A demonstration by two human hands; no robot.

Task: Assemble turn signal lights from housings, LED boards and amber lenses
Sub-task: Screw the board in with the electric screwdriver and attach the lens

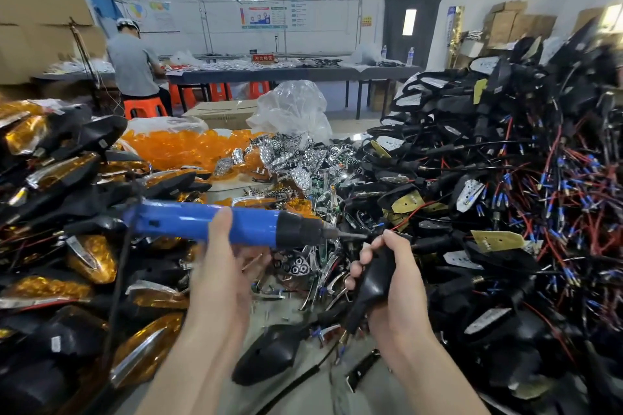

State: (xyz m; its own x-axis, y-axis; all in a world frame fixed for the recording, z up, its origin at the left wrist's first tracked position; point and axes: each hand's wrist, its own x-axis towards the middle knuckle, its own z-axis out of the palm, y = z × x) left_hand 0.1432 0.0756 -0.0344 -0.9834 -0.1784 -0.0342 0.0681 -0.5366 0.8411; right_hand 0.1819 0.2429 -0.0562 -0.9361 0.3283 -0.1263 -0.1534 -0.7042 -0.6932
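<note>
Black housing (377,276): tapered shell, tilted, gripped in right hand (394,290). Blue screwdriver (215,222): horizontal in left hand (226,266), bit at housing's upper end. Wired housings (505,162): tall heap at right, red and blue leads. Amber lenses (182,145): loose pile, rear centre-left. LED boards (296,152): silver heap beside lenses. Finished lights (91,259): stacked at left, amber lenses fitted.
</note>
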